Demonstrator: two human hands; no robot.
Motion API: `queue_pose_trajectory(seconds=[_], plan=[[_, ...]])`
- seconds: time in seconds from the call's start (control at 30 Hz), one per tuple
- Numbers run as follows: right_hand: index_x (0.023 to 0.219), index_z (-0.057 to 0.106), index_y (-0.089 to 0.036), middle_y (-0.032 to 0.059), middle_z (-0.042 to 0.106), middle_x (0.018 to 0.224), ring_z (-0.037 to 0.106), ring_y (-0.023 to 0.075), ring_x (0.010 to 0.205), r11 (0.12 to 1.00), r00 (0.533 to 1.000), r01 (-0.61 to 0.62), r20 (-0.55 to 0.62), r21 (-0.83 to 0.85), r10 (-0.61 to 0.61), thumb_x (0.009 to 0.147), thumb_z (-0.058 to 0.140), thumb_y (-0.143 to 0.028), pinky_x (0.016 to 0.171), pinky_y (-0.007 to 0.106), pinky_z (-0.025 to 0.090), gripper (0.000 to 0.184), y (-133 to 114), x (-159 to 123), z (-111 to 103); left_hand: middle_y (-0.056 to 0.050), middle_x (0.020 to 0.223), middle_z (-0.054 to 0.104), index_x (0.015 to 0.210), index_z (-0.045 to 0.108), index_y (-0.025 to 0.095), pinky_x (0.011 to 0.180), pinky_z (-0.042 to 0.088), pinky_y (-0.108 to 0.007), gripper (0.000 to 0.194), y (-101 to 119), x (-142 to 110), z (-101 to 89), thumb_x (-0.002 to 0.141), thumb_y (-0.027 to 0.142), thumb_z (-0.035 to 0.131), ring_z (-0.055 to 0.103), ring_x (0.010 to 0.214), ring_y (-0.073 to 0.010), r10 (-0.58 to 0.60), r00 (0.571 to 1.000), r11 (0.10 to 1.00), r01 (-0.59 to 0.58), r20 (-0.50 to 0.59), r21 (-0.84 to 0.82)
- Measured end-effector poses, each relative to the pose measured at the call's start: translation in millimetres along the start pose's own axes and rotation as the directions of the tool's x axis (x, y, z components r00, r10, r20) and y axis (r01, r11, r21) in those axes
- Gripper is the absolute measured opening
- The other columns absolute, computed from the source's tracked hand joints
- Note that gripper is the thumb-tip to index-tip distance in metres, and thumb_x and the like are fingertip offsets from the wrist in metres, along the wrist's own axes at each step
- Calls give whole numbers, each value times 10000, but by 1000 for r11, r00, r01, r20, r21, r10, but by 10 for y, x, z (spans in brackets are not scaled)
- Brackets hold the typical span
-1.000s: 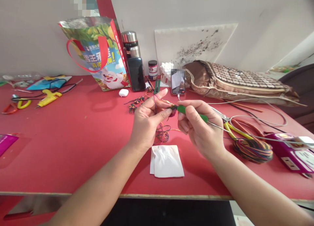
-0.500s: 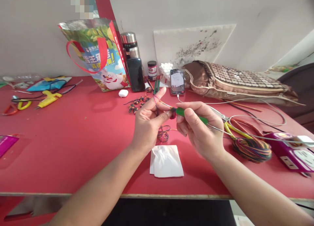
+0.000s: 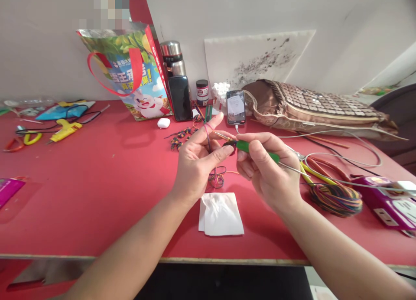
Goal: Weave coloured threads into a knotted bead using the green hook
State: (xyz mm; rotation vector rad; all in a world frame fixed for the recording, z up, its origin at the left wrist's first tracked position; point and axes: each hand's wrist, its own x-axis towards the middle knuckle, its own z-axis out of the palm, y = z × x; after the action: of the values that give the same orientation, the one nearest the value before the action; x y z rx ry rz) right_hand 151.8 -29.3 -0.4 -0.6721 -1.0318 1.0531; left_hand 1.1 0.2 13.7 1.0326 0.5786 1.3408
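Note:
My right hand (image 3: 274, 176) grips a crochet hook (image 3: 258, 151) by its green handle, and its metal tip points left. Between the thumb and fingers of my left hand (image 3: 195, 165) is a small dark crocheted piece (image 3: 230, 147), mostly hidden by the fingertips. Multicoloured yarn (image 3: 208, 137) loops round my raised left index finger. The hook's tip is at the piece; whether it passes through a stitch cannot be made out. Below hangs a loose tangle of yarn (image 3: 217, 178) over the table.
A folded white tissue (image 3: 222, 215) lies near the front edge. Right are a yarn bundle (image 3: 336, 199), pliers (image 3: 321, 170) and a purple power strip (image 3: 383, 200). Behind stand a propped phone (image 3: 235, 108), dark phone (image 3: 180, 98) and shopping bag (image 3: 143, 81). A yellow glue gun (image 3: 65, 130) lies left.
My right hand and the hook have shifted slightly right and down. More of the hook's metal tip shows by the left fingers. My left hand keeps its hold on the piece.

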Motion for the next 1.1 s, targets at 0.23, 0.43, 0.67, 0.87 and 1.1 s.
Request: queue_pose_trajectory(seconds=[0.23, 0.43, 0.67, 0.87, 1.1], plan=[[1018, 853, -235, -29, 708, 703, 519, 73, 466, 1000, 1000, -6, 24, 26, 6, 954, 893, -423, 445, 235, 491, 203, 4, -11, -7, 32, 877, 799, 1238, 856, 313, 848, 620, -285, 533, -32, 22, -11, 747, 155, 990, 712, 824, -135, -14, 1000, 1000, 14, -10, -13], [1031, 835, -228, -28, 700, 698, 530, 85, 465, 998, 998, 31, 52, -48, -29, 964, 875, -449, 438, 251, 480, 234, 9, -7, -22, 53, 819, 780, 1386, 789, 303, 788, 600, -239, 700, 31, 17, -11, 738, 134, 994, 707, 779, -117, -29, 999, 998, 31, -29, 51], [1033, 818, -233, -30, 684, 705, 557, 103, 513, 927, 983, 160, -33, -339, -182, 1016, 815, -403, 479, 264, 490, 171, 75, -61, 19, 55, 788, 741, 1390, 804, 334, 642, 526, -236, 702, -7, -68, 64, 761, 58, 950, 590, 677, -108, 16, 993, 985, 5, -118, 171], [1172, 808, -267, 16, 769, 871, 626, 128, 601, 862, 947, 299, 12, -409, -322, 1043, 784, -442, 562, 302, 559, 219, 170, -159, 7, 51, 785, 774, 1461, 739, 250, 769, 581, -246, 806, 32, -11, 32, 711, 137, 1012, 720, 775, -126, -150, 987, 988, 149, -57, -28], [1100, 824, -248, -24, 720, 734, 592, 108, 521, 938, 966, 258, 38, -232, -256, 1000, 852, -396, 475, 270, 526, 180, 65, -89, -5, 63, 767, 771, 1460, 726, 209, 756, 553, -231, 831, 120, 39, -49, 691, 102, 1020, 723, 738, -104, -234, 972, 963, 236, 34, -128]])
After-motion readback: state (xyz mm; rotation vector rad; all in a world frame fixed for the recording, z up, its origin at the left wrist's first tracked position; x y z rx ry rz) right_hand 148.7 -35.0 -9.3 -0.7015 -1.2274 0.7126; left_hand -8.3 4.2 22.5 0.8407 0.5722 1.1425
